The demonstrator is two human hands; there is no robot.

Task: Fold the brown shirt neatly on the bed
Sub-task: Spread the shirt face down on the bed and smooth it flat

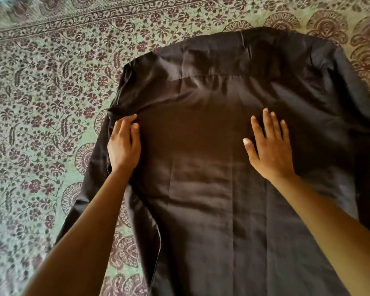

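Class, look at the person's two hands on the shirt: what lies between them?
Only the brown shirt itself, its cloth lightly creased, lies between the left hand and the right hand. Nothing else rests there, as the head view shows.

Soft, even light falls on my bed, dim enough that the brown shirt [212, 146] reads almost black, with a faint sheen along its creases. My view bows outward at the edges, and the far left corner smears into blur.

The brown shirt [212, 167] runs off the bottom edge; its hem is unseen
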